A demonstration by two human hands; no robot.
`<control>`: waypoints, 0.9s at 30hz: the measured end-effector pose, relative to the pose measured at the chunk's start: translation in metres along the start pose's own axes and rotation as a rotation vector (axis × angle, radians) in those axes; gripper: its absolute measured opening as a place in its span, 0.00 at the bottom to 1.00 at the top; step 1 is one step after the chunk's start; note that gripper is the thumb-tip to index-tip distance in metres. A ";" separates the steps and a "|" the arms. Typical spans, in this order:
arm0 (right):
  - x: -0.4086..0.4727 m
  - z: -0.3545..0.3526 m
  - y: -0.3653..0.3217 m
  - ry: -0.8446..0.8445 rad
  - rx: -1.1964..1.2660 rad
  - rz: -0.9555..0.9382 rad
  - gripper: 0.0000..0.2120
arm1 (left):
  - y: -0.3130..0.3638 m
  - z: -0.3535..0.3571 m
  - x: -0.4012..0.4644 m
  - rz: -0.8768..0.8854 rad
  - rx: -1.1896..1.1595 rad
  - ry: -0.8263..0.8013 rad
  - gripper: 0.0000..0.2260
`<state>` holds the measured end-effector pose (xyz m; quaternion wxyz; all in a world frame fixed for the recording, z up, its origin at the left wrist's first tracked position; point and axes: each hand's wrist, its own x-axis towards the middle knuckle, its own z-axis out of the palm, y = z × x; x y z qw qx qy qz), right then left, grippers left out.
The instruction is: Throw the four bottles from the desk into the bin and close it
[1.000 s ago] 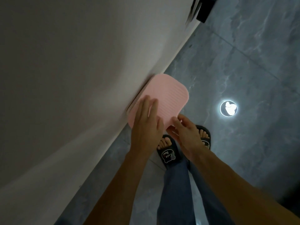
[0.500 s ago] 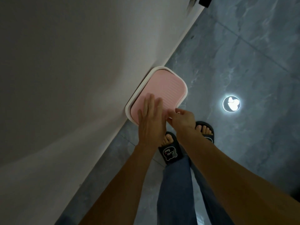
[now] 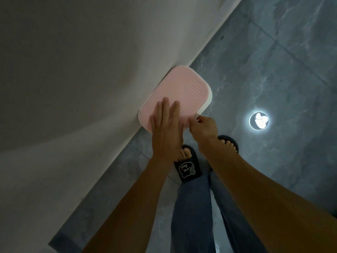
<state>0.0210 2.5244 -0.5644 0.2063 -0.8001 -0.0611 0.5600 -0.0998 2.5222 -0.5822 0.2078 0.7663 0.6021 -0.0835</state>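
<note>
A white bin (image 3: 207,103) with a ribbed pink lid (image 3: 182,88) stands on the floor against the wall. The lid lies flat over the rim. My left hand (image 3: 166,128) rests palm down on the near part of the lid, fingers straight and slightly apart. My right hand (image 3: 203,126) pinches the near right corner of the lid with its fingertips. No bottles are in view; the inside of the bin is hidden by the lid.
A pale wall (image 3: 82,79) fills the left side. Grey marbled floor tiles (image 3: 273,61) spread to the right, with a round bright light reflection (image 3: 258,120). My feet in black slippers (image 3: 187,167) stand just below the bin.
The pink lid, tilted up a second ago, has come down flat onto the white rim. My left hand stays pressed on top; my right hand has shifted to the lid's near corner.
</note>
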 end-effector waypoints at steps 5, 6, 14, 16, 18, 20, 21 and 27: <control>0.006 0.000 0.005 0.026 -0.012 0.033 0.10 | 0.004 0.002 0.000 -0.003 0.012 -0.021 0.30; 0.008 0.000 0.006 0.030 -0.016 0.040 0.09 | 0.004 0.003 0.001 -0.006 0.014 -0.026 0.30; 0.020 0.000 0.014 0.008 0.020 0.060 0.06 | 0.006 0.013 0.000 -0.009 0.032 -0.023 0.32; 0.023 -0.001 0.016 0.005 0.023 0.055 0.06 | 0.006 0.014 0.001 -0.010 0.053 -0.031 0.33; 0.023 -0.003 0.014 -0.026 0.030 0.046 0.07 | 0.006 0.010 0.004 -0.013 0.047 -0.051 0.34; 0.018 -0.007 0.016 -0.067 -0.027 0.014 0.10 | 0.008 0.004 -0.002 -0.004 0.009 -0.065 0.33; 0.014 -0.010 0.015 -0.072 -0.086 -0.008 0.15 | 0.009 -0.002 -0.005 0.002 -0.025 -0.060 0.33; -0.057 -0.071 0.013 -0.149 -0.727 -0.255 0.11 | 0.019 -0.058 -0.058 -0.145 -0.292 -0.159 0.13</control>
